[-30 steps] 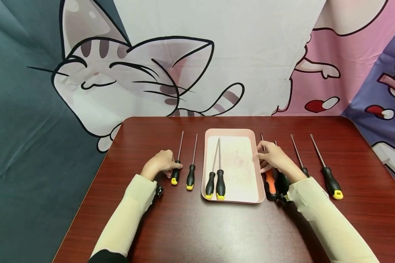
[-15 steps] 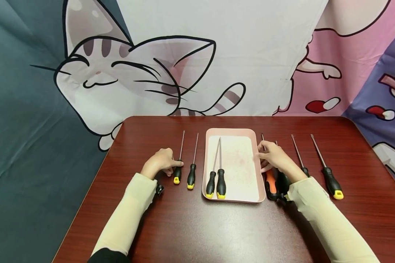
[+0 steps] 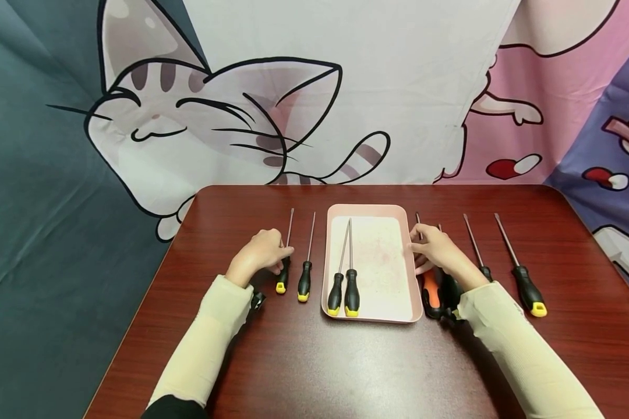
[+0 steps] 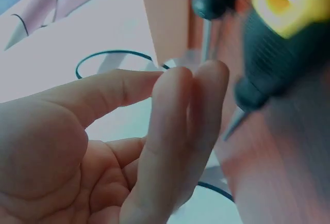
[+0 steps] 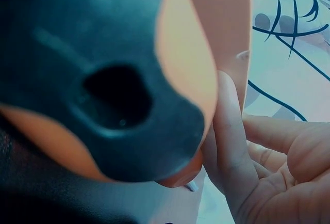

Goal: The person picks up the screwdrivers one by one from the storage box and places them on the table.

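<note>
My left hand (image 3: 262,253) is just above a black and yellow screwdriver (image 3: 282,274) at the left. In the left wrist view its thumb and fingertips (image 4: 172,87) nearly meet around nothing, with a screwdriver handle (image 4: 268,53) apart from them. My right hand (image 3: 434,250) pinches the right wall of a pink tray (image 3: 415,302) between thumb and fingers; the right wrist view shows the tray wall (image 5: 221,28) there. Two black and yellow screwdrivers lie in the tray: a left one (image 3: 335,295) and a right one (image 3: 352,294). Another screwdriver (image 3: 304,282) lies left of the tray.
Under my right hand lies an orange and black screwdriver (image 3: 431,291), with a partly hidden dark handle (image 3: 451,291) beside it. Farther right are a partly covered screwdriver (image 3: 473,241) and a larger one (image 3: 528,291). A patterned cloth (image 3: 398,70) hangs behind the table (image 3: 356,372).
My left hand has come off the left screwdriver's handle and moved slightly up and away, leaving the screwdriver on the table. My right hand stays at the tray.
</note>
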A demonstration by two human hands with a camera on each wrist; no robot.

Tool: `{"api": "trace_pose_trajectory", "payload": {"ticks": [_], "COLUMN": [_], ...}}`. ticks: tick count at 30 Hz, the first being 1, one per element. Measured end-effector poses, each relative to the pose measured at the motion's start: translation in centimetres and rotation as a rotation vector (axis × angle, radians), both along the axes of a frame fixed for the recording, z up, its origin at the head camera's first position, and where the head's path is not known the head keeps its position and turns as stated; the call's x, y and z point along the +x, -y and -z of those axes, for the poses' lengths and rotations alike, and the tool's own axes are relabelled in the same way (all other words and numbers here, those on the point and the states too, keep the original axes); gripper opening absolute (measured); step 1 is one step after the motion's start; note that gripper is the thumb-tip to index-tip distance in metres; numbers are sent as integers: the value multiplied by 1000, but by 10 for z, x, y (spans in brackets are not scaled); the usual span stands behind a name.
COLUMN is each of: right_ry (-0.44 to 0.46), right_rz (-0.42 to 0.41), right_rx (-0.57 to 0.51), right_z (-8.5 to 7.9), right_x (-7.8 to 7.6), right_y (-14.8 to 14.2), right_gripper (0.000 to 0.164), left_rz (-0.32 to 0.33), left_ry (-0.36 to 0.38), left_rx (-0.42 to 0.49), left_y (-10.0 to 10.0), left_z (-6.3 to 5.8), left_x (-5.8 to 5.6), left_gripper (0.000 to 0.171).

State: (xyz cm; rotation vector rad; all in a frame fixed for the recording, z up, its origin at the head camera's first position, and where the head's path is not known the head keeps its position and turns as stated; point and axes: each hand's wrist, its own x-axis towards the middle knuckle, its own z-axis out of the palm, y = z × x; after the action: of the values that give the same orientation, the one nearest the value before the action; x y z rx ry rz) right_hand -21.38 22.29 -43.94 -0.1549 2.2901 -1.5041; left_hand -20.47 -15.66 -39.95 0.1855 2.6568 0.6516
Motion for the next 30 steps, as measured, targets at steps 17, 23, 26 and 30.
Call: {"api": "trace_pose_trajectory", "payload": {"ticks": [17, 23, 26, 30], "right_ry": [7, 9, 6, 2], "right_rz": [-3, 1, 3, 3], "right_rx": [-24, -28, -21, -14], "right_z": [1, 0, 1, 1], "right_x": [0, 1, 0, 0], "right_y": [1, 1, 0, 0], "right_gripper": [15, 16, 16, 16], "left_rz": [69, 109, 143, 190], "left_ry": [-12, -27, -36, -56], "left_rx": [241, 231, 213, 181], "left_y": [-43, -59, -68, -80], "left_z": [-14, -15, -17, -19], "left_x": [6, 7, 7, 7], "left_gripper": [31, 30, 30, 29]}}
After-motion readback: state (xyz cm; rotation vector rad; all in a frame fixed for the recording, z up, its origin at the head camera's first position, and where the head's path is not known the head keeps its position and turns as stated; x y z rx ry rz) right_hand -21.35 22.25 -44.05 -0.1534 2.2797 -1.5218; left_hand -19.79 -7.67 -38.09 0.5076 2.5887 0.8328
